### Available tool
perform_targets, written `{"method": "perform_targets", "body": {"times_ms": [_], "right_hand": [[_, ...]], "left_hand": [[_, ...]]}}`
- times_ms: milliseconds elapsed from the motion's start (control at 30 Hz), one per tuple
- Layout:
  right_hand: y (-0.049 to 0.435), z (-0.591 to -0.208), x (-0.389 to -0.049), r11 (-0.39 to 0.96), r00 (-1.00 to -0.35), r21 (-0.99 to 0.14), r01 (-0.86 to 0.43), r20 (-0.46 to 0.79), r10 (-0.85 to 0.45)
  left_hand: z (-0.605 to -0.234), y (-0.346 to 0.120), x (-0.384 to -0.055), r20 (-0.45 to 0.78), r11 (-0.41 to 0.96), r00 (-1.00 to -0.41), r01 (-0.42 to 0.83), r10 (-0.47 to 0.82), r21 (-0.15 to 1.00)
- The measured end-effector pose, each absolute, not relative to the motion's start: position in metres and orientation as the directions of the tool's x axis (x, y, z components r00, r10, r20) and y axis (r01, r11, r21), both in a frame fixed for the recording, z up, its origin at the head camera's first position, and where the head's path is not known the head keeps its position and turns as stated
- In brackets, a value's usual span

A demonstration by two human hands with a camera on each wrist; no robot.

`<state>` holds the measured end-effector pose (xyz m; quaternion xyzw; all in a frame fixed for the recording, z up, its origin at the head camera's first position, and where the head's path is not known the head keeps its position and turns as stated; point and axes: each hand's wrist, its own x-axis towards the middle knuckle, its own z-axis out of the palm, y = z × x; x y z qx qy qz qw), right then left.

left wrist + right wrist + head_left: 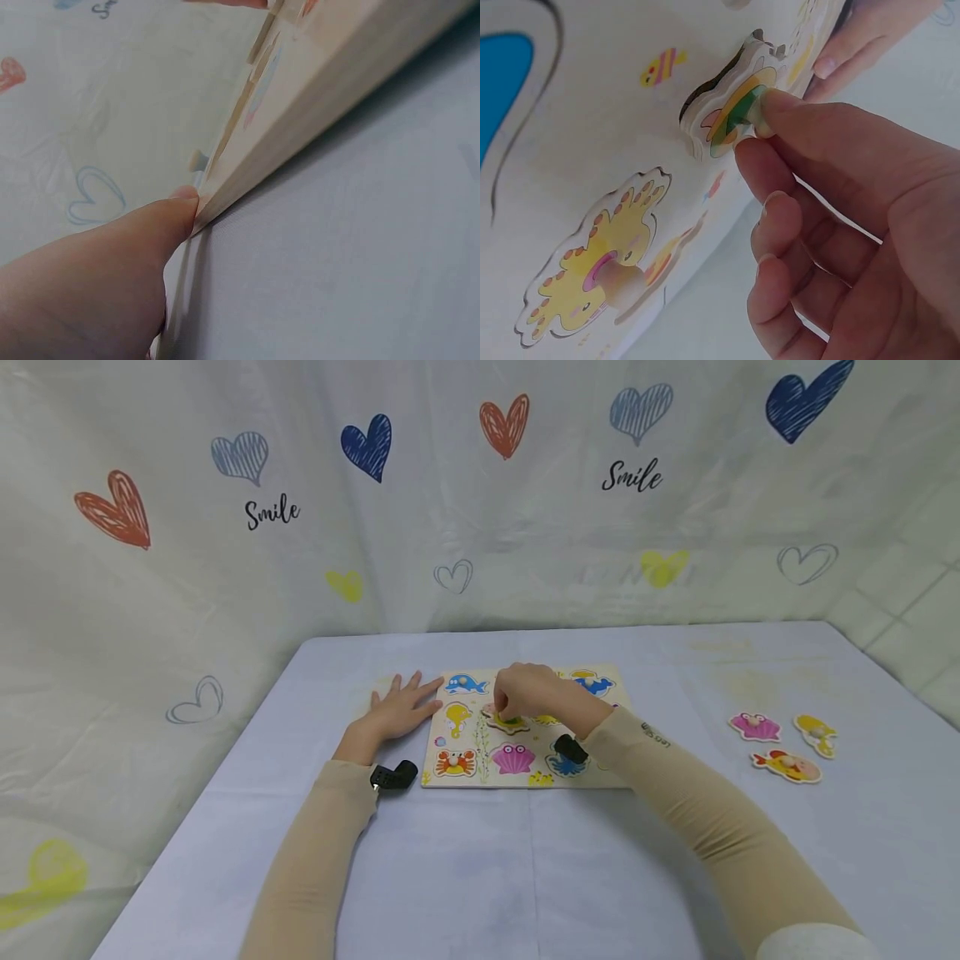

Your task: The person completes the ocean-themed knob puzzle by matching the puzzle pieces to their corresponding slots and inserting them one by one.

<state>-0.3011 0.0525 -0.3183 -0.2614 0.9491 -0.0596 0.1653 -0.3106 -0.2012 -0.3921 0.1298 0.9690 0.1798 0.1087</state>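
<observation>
A wooden peg puzzle board (480, 782) with sea animal pictures lies on the table. My right hand (528, 690) is over its upper middle, pinching the knob of a yellow and green puzzle piece (721, 124) between thumb and forefinger. In the right wrist view that piece sits tilted at its recess, with a dark gap along one side; the other fingers are curled. At the board's left edge, my left hand (399, 708) lies with fingers spread, and its thumb (169, 217) touches the board's edge in the left wrist view.
Right of the board lie three loose pieces: a pink shell (755, 727), a yellow piece (819, 737) and a red-and-yellow fish (787, 766). On the board are a crab piece (455, 763), a blue whale piece (465, 683) and a yellow knobbed piece (574, 306). A heart-printed curtain (420, 527) hangs behind.
</observation>
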Motion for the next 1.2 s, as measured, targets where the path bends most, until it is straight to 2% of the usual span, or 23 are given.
{"method": "perform_targets", "body": {"times_ms": [567, 800, 1200], "right_hand": [[0.062, -0.316, -0.3, 0.845, -0.802, -0.222, -0.486, -0.27, -0.532], [0.082, -0.295, -0.295, 0.818, -0.808, -0.227, -0.529, -0.159, -0.567], [0.127, -0.273, -0.27, 0.811, -0.834, -0.25, -0.529, -0.024, -0.551]], "left_hand": [[-0.393, -0.199, -0.312, -0.165, 0.904, -0.942, 0.215, 0.291, 0.37], [-0.394, -0.201, -0.312, -0.166, 0.905, -0.944, 0.208, 0.285, 0.371], [-0.395, -0.2, -0.312, -0.162, 0.902, -0.944, 0.211, 0.288, 0.376]]}}
